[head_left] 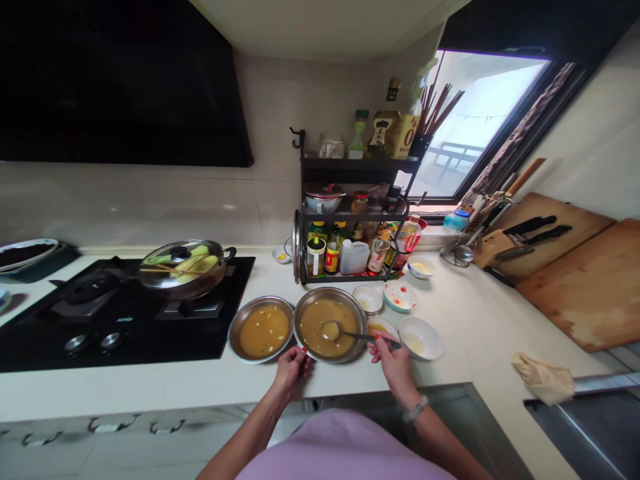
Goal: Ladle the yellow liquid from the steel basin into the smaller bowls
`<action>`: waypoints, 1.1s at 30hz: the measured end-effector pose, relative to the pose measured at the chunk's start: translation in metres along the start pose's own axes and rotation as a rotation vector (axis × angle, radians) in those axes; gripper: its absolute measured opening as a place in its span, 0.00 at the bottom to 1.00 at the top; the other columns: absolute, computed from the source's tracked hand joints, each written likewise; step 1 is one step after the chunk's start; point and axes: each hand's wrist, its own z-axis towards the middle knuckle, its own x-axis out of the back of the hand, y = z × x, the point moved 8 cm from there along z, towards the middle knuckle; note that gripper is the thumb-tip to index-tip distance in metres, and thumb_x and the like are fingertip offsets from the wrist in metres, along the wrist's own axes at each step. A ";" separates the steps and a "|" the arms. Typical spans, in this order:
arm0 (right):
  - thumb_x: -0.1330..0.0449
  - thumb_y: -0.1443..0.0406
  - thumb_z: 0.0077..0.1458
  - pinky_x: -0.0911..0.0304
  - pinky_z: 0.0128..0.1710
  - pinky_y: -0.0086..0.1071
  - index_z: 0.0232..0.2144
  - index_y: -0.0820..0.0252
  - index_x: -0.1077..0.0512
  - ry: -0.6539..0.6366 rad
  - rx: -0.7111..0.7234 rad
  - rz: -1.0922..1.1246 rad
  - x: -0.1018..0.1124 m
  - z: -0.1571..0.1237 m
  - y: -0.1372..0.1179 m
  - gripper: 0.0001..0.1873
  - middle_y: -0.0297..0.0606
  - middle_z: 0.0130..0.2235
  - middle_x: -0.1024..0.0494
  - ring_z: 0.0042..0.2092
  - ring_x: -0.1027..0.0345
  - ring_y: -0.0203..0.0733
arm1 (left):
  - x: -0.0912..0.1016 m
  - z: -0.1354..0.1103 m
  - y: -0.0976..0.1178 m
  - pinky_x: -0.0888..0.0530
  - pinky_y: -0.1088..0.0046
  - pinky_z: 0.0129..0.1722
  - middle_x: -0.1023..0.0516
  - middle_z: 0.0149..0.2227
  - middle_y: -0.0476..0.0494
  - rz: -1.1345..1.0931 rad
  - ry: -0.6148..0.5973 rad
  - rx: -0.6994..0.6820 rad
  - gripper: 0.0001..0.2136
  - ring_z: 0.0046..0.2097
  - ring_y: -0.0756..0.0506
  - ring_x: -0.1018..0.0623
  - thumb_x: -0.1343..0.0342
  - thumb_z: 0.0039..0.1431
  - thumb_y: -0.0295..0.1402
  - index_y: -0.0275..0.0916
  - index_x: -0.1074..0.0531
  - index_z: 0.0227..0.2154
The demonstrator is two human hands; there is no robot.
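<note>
My right hand (393, 363) is closed around the dark handle of a ladle (353, 335). The ladle's bowl rests in the brownish liquid of a round metal pan (361, 313). My left hand (293, 368) has its fingertips at the near-left rim of that same pan, the fingers pinched against it. Beside it on the left stands a second metal pan (235, 330) with similar yellow-brown liquid and pale bits floating in it. A small bowl (393, 325) with some brownish content sits partly hidden behind my right hand. Right of it is a white bowl (430, 337) with a little pale residue.
A lidded pan (183, 270) stands on the black gas stove (150, 327) at left. Behind the pans is a black rack (360, 217) with bottles and jars. More small bowls (400, 295) stand to its right. A knife block (490, 250), cutting boards (580, 287) and a cloth (543, 379) lie farther right.
</note>
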 end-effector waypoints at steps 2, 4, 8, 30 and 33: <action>0.39 0.52 0.47 0.37 0.18 0.30 0.34 0.64 0.29 0.034 -0.022 0.077 0.006 0.000 0.000 0.21 0.36 0.20 0.26 0.19 0.35 0.36 | 0.000 0.000 -0.001 0.40 0.80 0.19 0.30 0.19 0.52 -0.006 0.000 0.004 0.20 0.19 0.55 0.35 0.35 0.33 0.47 0.37 0.36 0.20; 0.37 0.53 0.45 0.38 0.18 0.28 0.34 0.64 0.29 0.060 -0.036 0.136 0.011 -0.001 -0.003 0.20 0.35 0.20 0.26 0.20 0.35 0.36 | 0.000 0.001 -0.001 0.40 0.80 0.18 0.29 0.19 0.52 -0.009 0.000 0.006 0.20 0.19 0.55 0.35 0.35 0.33 0.47 0.37 0.36 0.20; 0.34 0.55 0.40 0.41 0.16 0.27 0.32 0.64 0.29 0.103 -0.078 0.236 0.020 -0.006 -0.010 0.21 0.34 0.19 0.26 0.20 0.35 0.36 | 0.001 0.002 -0.002 0.40 0.80 0.18 0.29 0.19 0.52 -0.006 -0.006 -0.002 0.20 0.19 0.55 0.35 0.35 0.34 0.46 0.37 0.37 0.20; 0.40 0.54 0.48 0.35 0.21 0.29 0.36 0.64 0.27 0.302 0.098 -0.208 0.135 -0.026 -0.050 0.19 0.34 0.21 0.27 0.20 0.35 0.36 | 0.003 0.003 -0.005 0.38 0.80 0.19 0.29 0.19 0.52 0.029 -0.018 0.011 0.19 0.19 0.55 0.34 0.36 0.35 0.47 0.37 0.35 0.21; 0.41 0.54 0.49 0.33 0.25 0.31 0.38 0.60 0.26 0.205 0.183 -0.346 0.128 -0.035 -0.055 0.18 0.38 0.26 0.24 0.24 0.32 0.38 | 0.003 0.003 -0.004 0.39 0.80 0.19 0.30 0.19 0.52 0.034 -0.021 0.007 0.19 0.19 0.55 0.35 0.36 0.36 0.47 0.37 0.35 0.21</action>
